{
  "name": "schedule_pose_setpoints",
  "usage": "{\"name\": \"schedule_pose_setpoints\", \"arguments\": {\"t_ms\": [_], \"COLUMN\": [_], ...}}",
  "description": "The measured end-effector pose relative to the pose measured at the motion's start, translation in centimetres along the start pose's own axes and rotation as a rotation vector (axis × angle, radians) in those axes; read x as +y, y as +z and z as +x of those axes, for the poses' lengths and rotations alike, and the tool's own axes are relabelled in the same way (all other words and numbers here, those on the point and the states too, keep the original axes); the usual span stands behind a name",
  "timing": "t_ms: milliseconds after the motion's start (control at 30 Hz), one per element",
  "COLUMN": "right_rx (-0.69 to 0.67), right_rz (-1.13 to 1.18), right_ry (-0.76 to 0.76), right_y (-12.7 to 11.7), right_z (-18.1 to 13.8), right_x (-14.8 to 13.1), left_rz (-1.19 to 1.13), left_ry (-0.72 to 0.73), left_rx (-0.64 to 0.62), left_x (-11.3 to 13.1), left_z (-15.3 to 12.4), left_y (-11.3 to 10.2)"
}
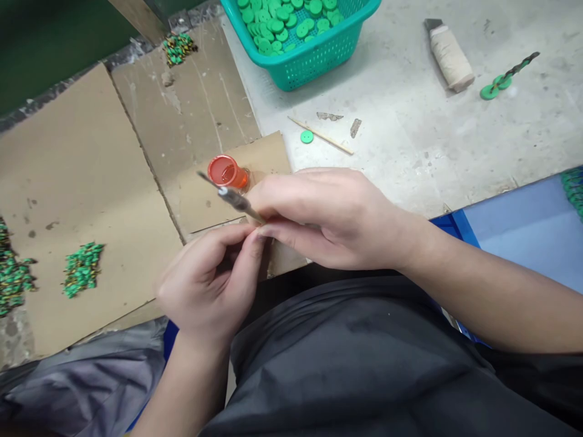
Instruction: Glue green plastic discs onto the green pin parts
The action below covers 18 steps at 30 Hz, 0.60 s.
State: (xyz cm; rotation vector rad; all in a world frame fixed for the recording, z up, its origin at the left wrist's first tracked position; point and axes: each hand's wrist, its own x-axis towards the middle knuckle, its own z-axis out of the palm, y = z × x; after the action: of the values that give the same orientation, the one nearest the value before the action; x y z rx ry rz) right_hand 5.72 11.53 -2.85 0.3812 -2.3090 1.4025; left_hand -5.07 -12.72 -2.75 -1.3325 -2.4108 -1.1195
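My left hand (209,279) and my right hand (337,212) meet in front of my body, both closed in a pinch with fingertips touching. A thin brush-like stick (237,201) sticks out from the meeting point, up and to the left. It has a dark pointed end, a whitish collar, a dark wrapped middle and a tan shaft. My right thumb and index finger seem to grip its shaft. Whatever my left fingertips pinch is hidden. Just beyond the hands stands a small red-orange cup (223,170) with liquid inside.
A teal basket (314,67) of green buttons stands at the back. A green button (306,137) lies beside a wooden stick (328,138). Further right are a wrapped blade tool (450,57) and a twisted dark rod (514,70) with green discs. Green-and-gold piles (82,269) lie on cardboard (122,200).
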Motion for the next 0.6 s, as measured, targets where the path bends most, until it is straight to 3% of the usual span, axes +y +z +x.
{"name": "schedule_pose_setpoints", "arguments": {"t_ms": [200,600], "right_rx": [-0.04,0.031], "right_rz": [-0.019,-0.074], "right_ry": [0.009,-0.139], "right_y": [0.3,0.2], "right_z": [0.0,0.1], "right_x": [0.1,-0.1], "left_rz": [0.027,0.049], "left_ry": [-0.004,0.013], "left_rx": [0.009,-0.035], "left_x": [-0.2,1.1], "left_z": [-0.2,0.5], "left_y": [0.0,-0.1]}}
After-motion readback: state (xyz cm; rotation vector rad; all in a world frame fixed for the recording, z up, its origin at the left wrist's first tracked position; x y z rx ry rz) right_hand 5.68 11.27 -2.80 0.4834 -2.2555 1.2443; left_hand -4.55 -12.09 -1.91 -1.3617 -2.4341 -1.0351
